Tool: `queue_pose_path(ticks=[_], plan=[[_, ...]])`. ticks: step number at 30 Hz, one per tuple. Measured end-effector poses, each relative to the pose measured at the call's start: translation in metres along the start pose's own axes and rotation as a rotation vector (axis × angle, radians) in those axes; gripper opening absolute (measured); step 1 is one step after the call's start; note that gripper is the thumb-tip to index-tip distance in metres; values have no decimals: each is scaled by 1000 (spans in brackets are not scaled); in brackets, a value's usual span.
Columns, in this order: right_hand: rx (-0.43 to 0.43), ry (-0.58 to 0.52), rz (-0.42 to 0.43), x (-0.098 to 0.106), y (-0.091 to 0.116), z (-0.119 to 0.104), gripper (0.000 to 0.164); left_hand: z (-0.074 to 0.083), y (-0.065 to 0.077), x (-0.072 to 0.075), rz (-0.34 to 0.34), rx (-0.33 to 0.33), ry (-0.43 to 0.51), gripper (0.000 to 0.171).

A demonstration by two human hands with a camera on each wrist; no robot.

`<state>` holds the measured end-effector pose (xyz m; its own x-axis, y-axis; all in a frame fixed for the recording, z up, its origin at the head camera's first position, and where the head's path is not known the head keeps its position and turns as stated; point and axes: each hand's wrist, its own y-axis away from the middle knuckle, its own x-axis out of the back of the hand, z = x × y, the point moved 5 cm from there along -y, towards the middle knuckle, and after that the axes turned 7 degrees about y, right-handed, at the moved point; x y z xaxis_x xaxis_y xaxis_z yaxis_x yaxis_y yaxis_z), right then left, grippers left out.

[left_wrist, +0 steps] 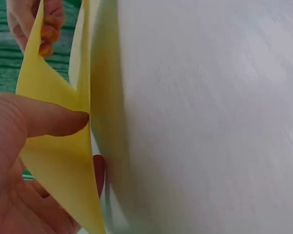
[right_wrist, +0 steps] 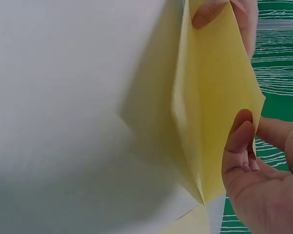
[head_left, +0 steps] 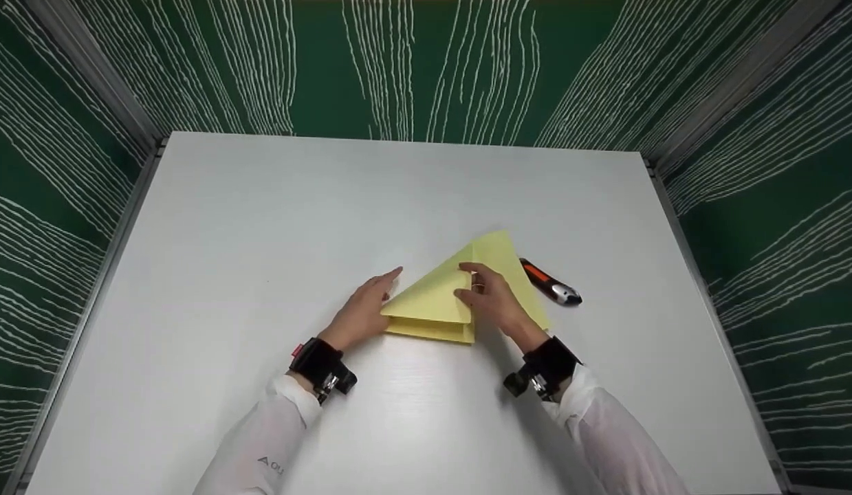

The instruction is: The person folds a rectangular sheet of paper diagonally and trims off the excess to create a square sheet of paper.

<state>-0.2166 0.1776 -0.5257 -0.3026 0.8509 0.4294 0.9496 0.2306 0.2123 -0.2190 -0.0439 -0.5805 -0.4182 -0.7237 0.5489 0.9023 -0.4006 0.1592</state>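
A folded sheet of yellow paper (head_left: 429,292) lies at the middle front of the white table, its upper flap raised over a lower layer. My left hand (head_left: 360,313) pinches its left corner. In the left wrist view the thumb lies on the inner face of the paper (left_wrist: 63,151), and a fingertip shows past its lower edge. My right hand (head_left: 500,302) holds the free edge of the raised flap. The right wrist view shows curled fingers (right_wrist: 241,131) on the flap's inner face, with the thumb side behind it.
Just right of the paper lies a black and orange utility knife (head_left: 551,283) with a silver end. The white table (head_left: 295,206) is enclosed by green walls (head_left: 322,82) with wavy white lines, along grey metal frame bars (head_left: 99,69).
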Motion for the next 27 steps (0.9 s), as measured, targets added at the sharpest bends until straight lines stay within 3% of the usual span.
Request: queue_pose_path(ticks=[3, 6, 9, 11, 15, 18, 22, 25, 27], plan=[[-6, -27, 14, 3, -1, 2, 53, -8, 2, 10, 88, 40, 42, 75], [-15, -38, 15, 5, 0, 4, 53, -12, 3, 17, 176, 22, 60, 48], [-19, -38, -3, 4, 1, 3, 53, -10, 6, 23, 260, -22, 71, 35], [-9, -39, -7, 4, 1, 2, 52, -7, 7, 27, 316, -54, 70, 35], [20, -59, 3, 6, 1, -1, 51, 1, 10, 35, 385, -119, 122, 58], [44, -77, 9, 7, 1, -3, 50, 7, 13, 40, 387, -170, 179, 71], [80, -72, 1, 8, 1, -5, 49, 15, 16, 43, 311, -244, 222, 63], [103, -37, -19, 7, 2, -6, 48, 18, 19, 42, 222, -265, 185, 58], [120, -7, -34, 5, 3, -6, 47, 21, 20, 42, 199, -274, 133, 60]])
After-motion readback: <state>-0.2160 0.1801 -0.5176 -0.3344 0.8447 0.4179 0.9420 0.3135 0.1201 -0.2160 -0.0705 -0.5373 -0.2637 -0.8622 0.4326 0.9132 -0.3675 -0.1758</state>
